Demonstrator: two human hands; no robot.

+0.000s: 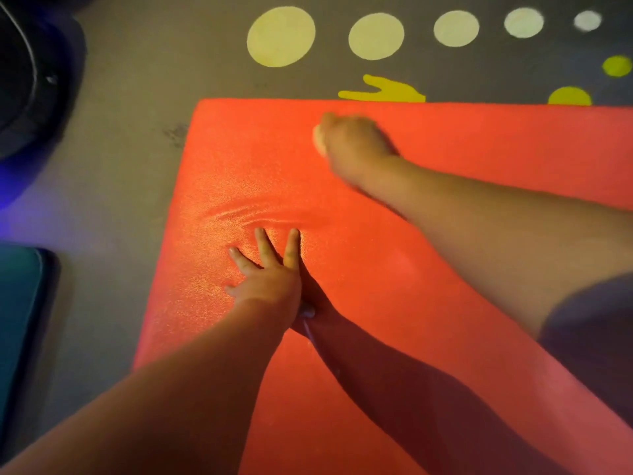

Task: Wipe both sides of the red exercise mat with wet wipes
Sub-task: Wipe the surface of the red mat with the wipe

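Left forearm (171, 389) enters from 7 o'clock, nearest the lens. Red exercise mat (394, 269) lies flat on the floor, filling centre through 5 o'clock. Grey floor (120, 149) carries pale yellow-green dots (281, 36) from 12 to 2 o'clock. Dark round object (20, 80) at 10 o'clock, not identifiable. Teal pad (17, 320) at 8 o'clock, apart from the mat. Right hand (352, 142), blurred, at 12 o'clock near the mat's far edge, fingers curled in a grip. Left hand (270, 286) at centre: fingers straight, spread, palm flat on the mat; surface ripples beyond the fingertips. Wet wipe (318, 138), whitish, bunched in the right hand, touching the mat.
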